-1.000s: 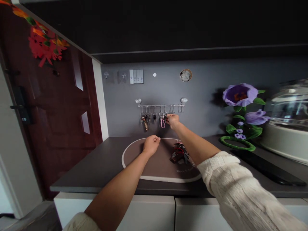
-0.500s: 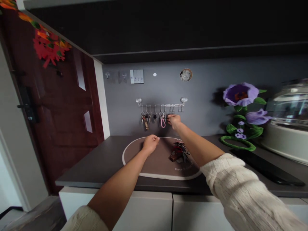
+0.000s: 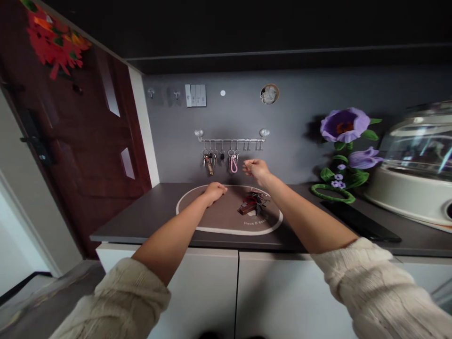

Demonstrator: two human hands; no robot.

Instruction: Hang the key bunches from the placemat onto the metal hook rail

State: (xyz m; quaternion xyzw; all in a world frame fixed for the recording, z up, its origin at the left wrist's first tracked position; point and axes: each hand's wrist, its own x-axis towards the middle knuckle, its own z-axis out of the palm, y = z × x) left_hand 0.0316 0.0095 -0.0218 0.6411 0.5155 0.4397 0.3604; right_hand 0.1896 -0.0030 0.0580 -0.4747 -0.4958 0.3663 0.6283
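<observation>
A chrome hook rail [image 3: 231, 140] on the grey wall carries several key bunches, one with a pink loop [image 3: 233, 165]. My right hand [image 3: 256, 168] hovers just right of and below the pink loop, fingers loosely curled with nothing visible in them. My left hand [image 3: 213, 191] rests as a loose fist on the oval brown mat [image 3: 197, 221] on the counter. A pile of keys with a red-brown fob [image 3: 252, 204] lies on the mat, under my right forearm.
A dark red door [image 3: 81, 146] stands at left with a red ornament [image 3: 52, 42]. Purple artificial flowers [image 3: 344, 136] and a domed appliance [image 3: 413, 165] sit at right on the dark counter [image 3: 141, 221]. Wall switches [image 3: 195, 95] are above the rail.
My right hand has come down and away from the hook rail, empty. My left hand sank onto the mat. The view has drawn back from the counter.
</observation>
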